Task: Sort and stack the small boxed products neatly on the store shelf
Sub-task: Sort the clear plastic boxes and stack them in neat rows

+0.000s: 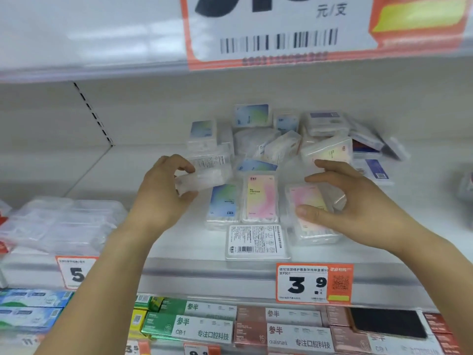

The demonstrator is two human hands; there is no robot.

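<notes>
Several small clear plastic boxes lie jumbled on the white shelf (158,165). My left hand (163,190) grips one clear box (204,175), held slightly above the shelf. My right hand (355,201) holds a pink-labelled box (307,201) between thumb and fingers at the front right. Between the hands, a blue-green box (223,204) and a pink-yellow box (260,197) lie side by side, label up. A box turned back-side up (256,240) with a barcode lies at the shelf's front edge. A loose heap of boxes (289,134) fills the back.
Clear flat packs (61,221) are stacked at the left of the shelf. Price tags (313,283) hang on the shelf's front rail. Toothpaste cartons (204,326) fill the shelf below. The upper shelf's edge with a large price sign (279,29) hangs close overhead.
</notes>
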